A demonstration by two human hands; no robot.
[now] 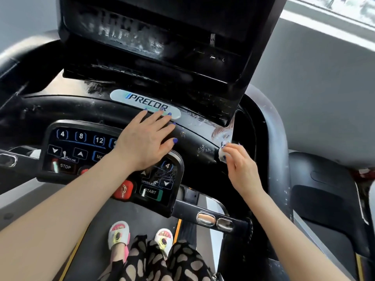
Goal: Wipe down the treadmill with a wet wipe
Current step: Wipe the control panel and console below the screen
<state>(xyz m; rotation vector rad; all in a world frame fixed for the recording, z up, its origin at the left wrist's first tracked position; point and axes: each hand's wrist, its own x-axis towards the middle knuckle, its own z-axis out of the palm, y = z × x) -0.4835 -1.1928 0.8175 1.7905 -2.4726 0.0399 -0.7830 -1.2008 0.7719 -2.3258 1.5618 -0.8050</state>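
Treadmill console (60, 110): glossy black moulded plastic, curved, smeared with wet streaks and specks. Keypad panel (67, 151): flat, rounded-corner, black with blue-outlined number keys 4, 8, 12, arrow keys, a STOP key and a green-edged START key (151, 192); a red stop button (123, 189) sits just left of START. Left hand (145, 138): laid flat, fingers straight and spread, grasping nothing, palm over the right part of the keypad, fingertips (169, 114) touching the lower edge of the pale oval Precor badge (140, 100). Display screen (162, 37): dark, tilted, rectangular, streaked with drying moisture, above the left fingertips. Wet wipe (222, 152): small, white, crumpled wad, pinched between the curled thumb and fingers of the right hand (241, 169), pressed to the console's right portion just below the screen's lower right corner; a wet foamy patch lies just above those fingers. Well apart from the left hand. Chrome oval grip sensors (215, 220): polished metal, on a black handlebar below the right wrist. Running belt (113, 216): matte dark grey, yellow-edged, beneath both forearms, bearing two feet in white patterned slippers (119, 234). Surroundings: grey floor to the left, a neighbouring black machine (324, 199) right of the right hand, a pale wall and bright window strip (345, 9) at upper right.
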